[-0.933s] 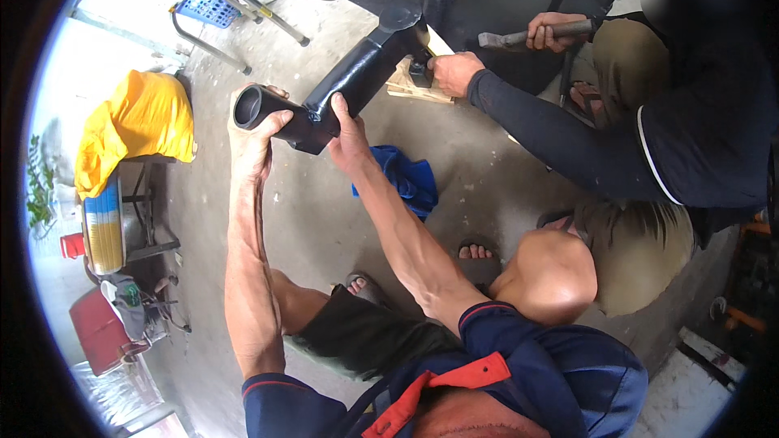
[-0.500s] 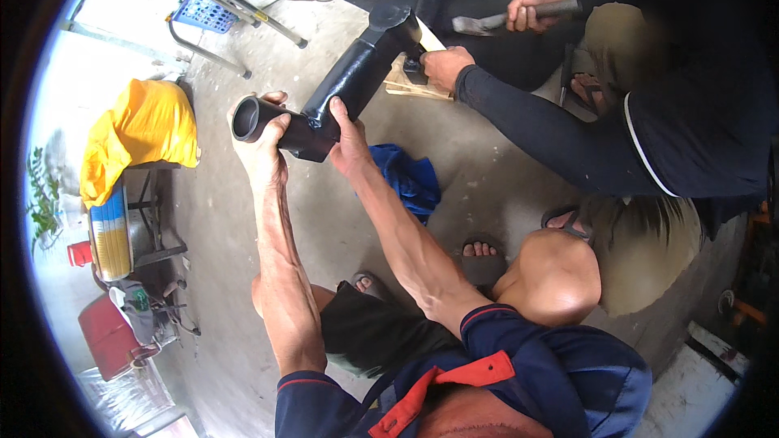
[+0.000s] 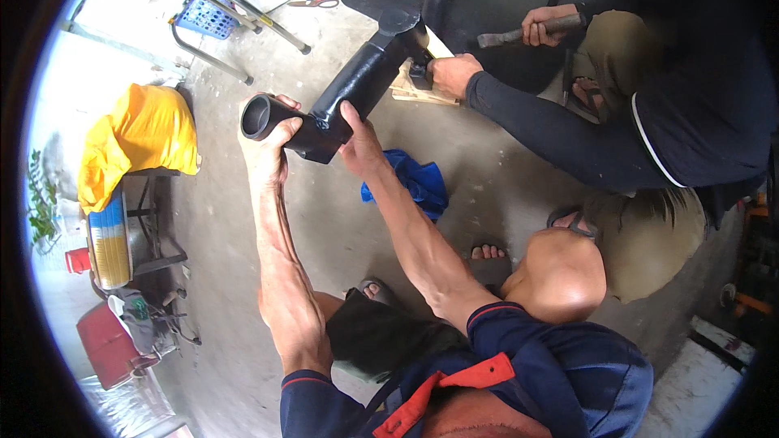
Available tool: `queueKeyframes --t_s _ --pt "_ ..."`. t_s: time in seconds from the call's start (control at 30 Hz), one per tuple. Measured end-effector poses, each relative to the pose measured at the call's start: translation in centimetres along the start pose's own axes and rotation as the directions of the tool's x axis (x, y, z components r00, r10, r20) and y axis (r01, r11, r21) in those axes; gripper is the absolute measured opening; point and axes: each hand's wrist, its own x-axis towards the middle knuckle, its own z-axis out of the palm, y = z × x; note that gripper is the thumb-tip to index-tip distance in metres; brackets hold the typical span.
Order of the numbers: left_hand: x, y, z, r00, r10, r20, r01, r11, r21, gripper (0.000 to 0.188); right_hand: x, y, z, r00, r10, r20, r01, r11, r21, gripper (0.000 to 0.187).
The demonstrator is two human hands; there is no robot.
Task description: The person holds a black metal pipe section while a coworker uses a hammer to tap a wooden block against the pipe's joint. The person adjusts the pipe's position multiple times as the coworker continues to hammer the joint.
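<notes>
A black metal tube frame (image 3: pixel 355 83), with an open round socket at its near end, slants away from me over the floor. Wrapped round the socket end is my left hand (image 3: pixel 266 146). My right hand (image 3: pixel 361 144) grips the thick middle tube from the right, thumb on top. At the frame's far end, a co-worker's hand (image 3: pixel 457 75) holds a pale flat piece (image 3: pixel 439 47) against it. The co-worker's other hand (image 3: pixel 549 26) grips a hammer (image 3: pixel 519 35), its head apart from the frame. Small wooden pieces (image 3: pixel 424 94) lie under the far end.
A large black tabletop (image 3: pixel 495 0) lies beyond the frame. Blue cloth (image 3: pixel 418 182) is on the floor beside my right forearm. At left stand a metal-legged stool (image 3: pixel 213 62) and a bench with a yellow cloth (image 3: pixel 150 134). Red-handled scissors (image 3: pixel 320 0) lie at the back.
The hammer has moved right and slightly nearer, away from the frame's far end. The frame and both my hands have shifted slightly right, with my grip unchanged.
</notes>
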Motion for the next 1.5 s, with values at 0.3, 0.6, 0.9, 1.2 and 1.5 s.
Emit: queueKeyframes --t_s 0.3,0.6,0.9,1.2,1.5 --pt "3.2 -2.4 -3.8 0.982 -0.054 0.18 0.061 0.998 -0.031 0.066 3.0 0.2 -1.2 0.992 -0.057 0.114 0.038 0.986 0.162 0.053" --pt "5.9 -2.6 -5.9 0.968 -0.113 0.223 0.075 0.982 0.173 0.057 4.6 0.9 -0.6 0.986 -0.139 0.086 0.12 0.972 0.201 0.045" --pt "8.0 -2.4 -6.7 0.993 -0.066 0.099 0.01 0.873 0.488 0.053 6.8 2.0 -1.1 0.979 -0.179 0.103 0.157 0.969 0.191 0.057" --pt "8.7 -5.8 -1.2 0.869 0.132 -0.477 0.005 0.962 0.274 0.059 8.3 3.2 0.1 0.969 -0.247 0.013 0.238 0.946 0.218 0.05" --pt "9.3 -4.8 -2.8 0.952 -0.004 -0.307 0.063 0.981 0.182 0.033 8.6 3.2 1.2 0.978 -0.187 -0.094 0.207 0.938 0.278 0.045"
